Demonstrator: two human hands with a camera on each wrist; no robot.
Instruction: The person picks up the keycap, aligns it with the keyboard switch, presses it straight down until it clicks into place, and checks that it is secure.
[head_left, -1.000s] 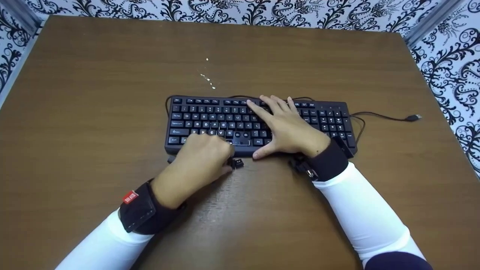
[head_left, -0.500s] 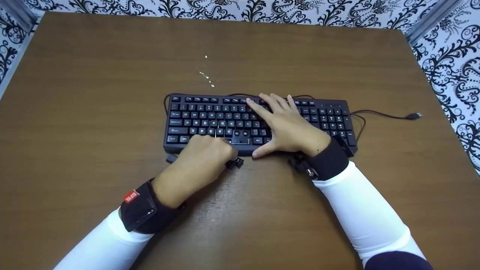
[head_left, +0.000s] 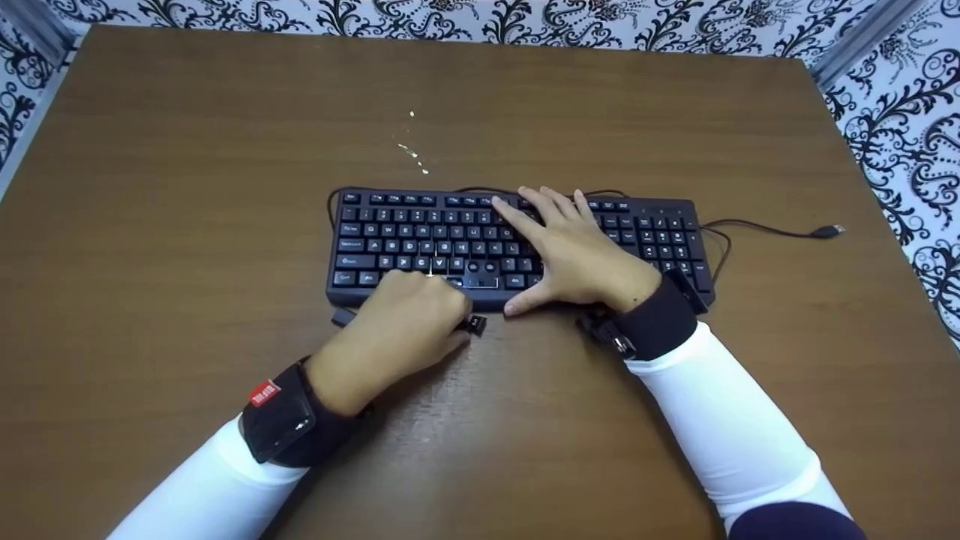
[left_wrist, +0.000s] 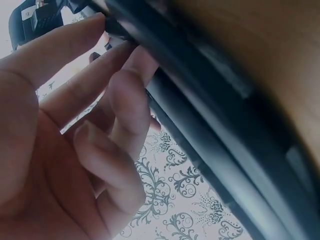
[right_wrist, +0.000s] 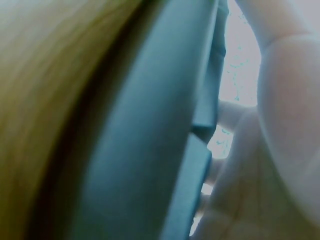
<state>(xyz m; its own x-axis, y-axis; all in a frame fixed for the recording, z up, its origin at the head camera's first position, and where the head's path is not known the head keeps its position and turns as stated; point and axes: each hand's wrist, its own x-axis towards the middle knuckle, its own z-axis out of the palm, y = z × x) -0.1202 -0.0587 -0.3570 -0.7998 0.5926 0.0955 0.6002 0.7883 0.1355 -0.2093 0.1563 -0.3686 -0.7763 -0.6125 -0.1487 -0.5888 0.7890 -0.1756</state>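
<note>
A black computer keyboard lies on the table. Near its front middle, two round spots show among the keys, with a bare rectangle below them. My left hand is at the front edge, knuckles up, pinching a small black keycap-like piece; only its end sticks out past the thumb. In the left wrist view, the other fingers curl beside the keyboard's edge. My right hand rests spread on the keys right of centre, thumb at the front edge. The right wrist view has the keyboard's side beside that palm.
A black cable comes out at the keyboard's right, ending in a USB plug. Small white specks mark the brown table behind the keyboard. Patterned wallpaper lies beyond the table's far edge.
The black piece at my left fingertips has tilted and shifted slightly, and the left hand has turned a little. The right hand stays in place on the keyboard.
</note>
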